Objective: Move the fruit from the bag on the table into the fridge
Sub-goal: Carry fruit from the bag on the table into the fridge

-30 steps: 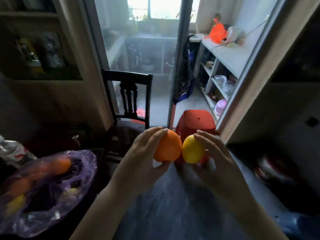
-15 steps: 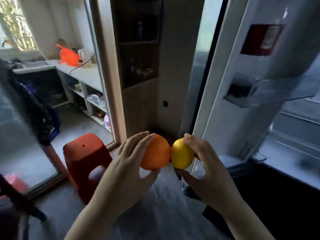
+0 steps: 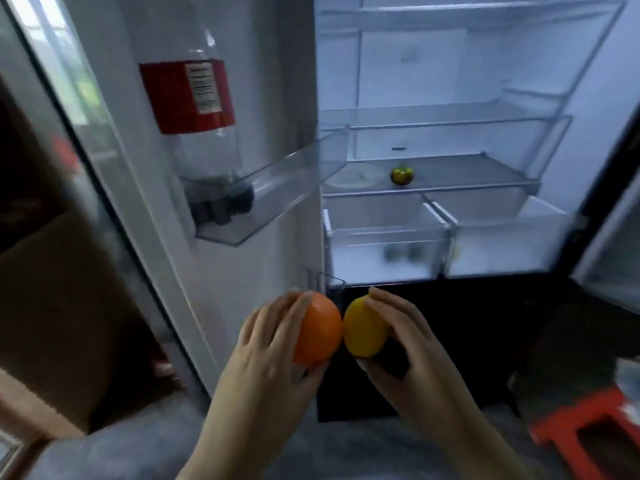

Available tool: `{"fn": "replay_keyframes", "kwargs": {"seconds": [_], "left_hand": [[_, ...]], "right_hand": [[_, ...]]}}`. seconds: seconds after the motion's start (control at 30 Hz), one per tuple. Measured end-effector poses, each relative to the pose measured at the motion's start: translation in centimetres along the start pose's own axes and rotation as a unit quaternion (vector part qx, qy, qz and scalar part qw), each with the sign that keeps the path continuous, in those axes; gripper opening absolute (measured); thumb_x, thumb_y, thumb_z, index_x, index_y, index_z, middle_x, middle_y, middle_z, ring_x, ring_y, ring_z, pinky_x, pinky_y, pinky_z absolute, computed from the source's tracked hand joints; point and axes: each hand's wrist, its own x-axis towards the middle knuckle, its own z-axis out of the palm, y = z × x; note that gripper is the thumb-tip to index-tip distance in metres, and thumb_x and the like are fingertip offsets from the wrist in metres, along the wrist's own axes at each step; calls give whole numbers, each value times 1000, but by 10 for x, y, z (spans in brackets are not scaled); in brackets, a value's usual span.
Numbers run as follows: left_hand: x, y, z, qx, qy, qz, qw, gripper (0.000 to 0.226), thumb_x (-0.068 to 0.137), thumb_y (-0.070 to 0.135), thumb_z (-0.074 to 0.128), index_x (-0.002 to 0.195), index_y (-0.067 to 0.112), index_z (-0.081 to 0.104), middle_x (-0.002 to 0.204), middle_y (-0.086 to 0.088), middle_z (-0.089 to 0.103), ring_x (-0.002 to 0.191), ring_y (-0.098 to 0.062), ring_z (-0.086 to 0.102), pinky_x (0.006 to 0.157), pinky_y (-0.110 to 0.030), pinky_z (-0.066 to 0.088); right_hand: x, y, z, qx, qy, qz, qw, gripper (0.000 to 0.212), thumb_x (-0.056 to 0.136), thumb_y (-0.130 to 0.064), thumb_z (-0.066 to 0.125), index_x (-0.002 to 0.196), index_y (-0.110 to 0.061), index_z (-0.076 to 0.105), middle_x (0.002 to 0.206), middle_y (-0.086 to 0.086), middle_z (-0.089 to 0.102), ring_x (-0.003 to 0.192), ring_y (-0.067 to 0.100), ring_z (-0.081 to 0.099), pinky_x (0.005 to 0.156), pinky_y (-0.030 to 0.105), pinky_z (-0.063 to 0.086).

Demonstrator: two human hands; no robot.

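Observation:
My left hand (image 3: 266, 355) grips an orange (image 3: 320, 329), and my right hand (image 3: 412, 344) grips a yellow lemon (image 3: 363, 327). The two fruits touch each other in front of me, below the open fridge (image 3: 433, 140). Inside, a small dark fruit with a green top (image 3: 401, 175) sits on the lower glass shelf (image 3: 467, 174). Beneath that shelf are two white crisper drawers (image 3: 384, 251), the left one showing blurred greenish shapes through its front. The bag and the table are out of view.
The fridge's left door (image 3: 214, 150) stands open, its clear bin (image 3: 277, 188) holding a large bottle with a red label (image 3: 194, 98). The right door edge (image 3: 609, 237) shows at far right. A red stool (image 3: 585, 431) stands low on the right, a brown cabinet (image 3: 52, 306) on the left.
The view has swung right from the table and glass door to the open fridge. Both hands keep their hold on the orange and lemon, side by side.

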Motion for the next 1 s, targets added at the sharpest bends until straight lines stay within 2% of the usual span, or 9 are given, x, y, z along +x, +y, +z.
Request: {"fn": "replay_keyframes", "kwargs": {"seconds": [0.1, 0.2, 0.33, 0.5, 0.7, 0.87, 1.0], "left_hand": [[25, 21, 32, -44, -28, 23, 998, 79, 68, 36, 80, 135, 23, 41, 136, 8, 40, 116, -18, 47, 89, -26, 39], [56, 47, 63, -62, -44, 53, 996, 82, 68, 35, 80, 138, 24, 39, 138, 6, 40, 120, -19, 45, 93, -27, 38], [99, 83, 109, -76, -49, 75, 993, 83, 67, 34, 82, 137, 24, 40, 138, 7, 39, 121, -17, 43, 94, -28, 36], [157, 129, 171, -69, -60, 110, 990, 81, 67, 32, 79, 137, 24, 39, 140, 5, 40, 125, -16, 41, 98, -30, 38], [221, 169, 234, -75, -62, 111, 989, 80, 68, 31, 77, 138, 25, 39, 140, 5, 41, 124, -15, 42, 100, -24, 33], [261, 181, 273, -74, -63, 114, 989, 79, 67, 28, 78, 137, 24, 40, 140, 5, 42, 122, -15, 42, 95, -26, 39], [303, 183, 303, -68, -68, 118, 988, 80, 69, 28, 80, 138, 23, 40, 140, 4, 42, 124, -18, 43, 95, -26, 41]], "right_hand": [[-8, 25, -33, -37, 28, 11, 999, 67, 76, -16, 77, 135, -27, 45, 143, -13, 39, 132, 5, 40, 102, 24, 41], [-5, 52, -71, -63, 47, 25, 997, 70, 76, -17, 77, 135, -30, 43, 143, -13, 39, 132, 6, 41, 103, 22, 39], [0, 96, -117, -93, 57, 31, 994, 66, 77, -23, 74, 136, -25, 44, 144, -10, 39, 133, 6, 40, 104, 21, 39], [12, 167, -175, -105, 72, 45, 991, 69, 74, -15, 79, 134, -24, 47, 143, -12, 39, 133, 5, 38, 106, 18, 34], [42, 241, -236, -120, 50, 57, 990, 72, 72, -14, 80, 134, -28, 47, 144, -18, 37, 133, 0, 35, 106, 12, 29], [67, 287, -258, -111, 25, 76, 991, 74, 75, -14, 78, 134, -37, 42, 142, -25, 34, 133, -4, 33, 104, 7, 26], [96, 326, -271, -99, 31, 73, 992, 73, 75, -9, 77, 134, -34, 43, 142, -18, 38, 132, 2, 37, 102, 10, 32]]}}
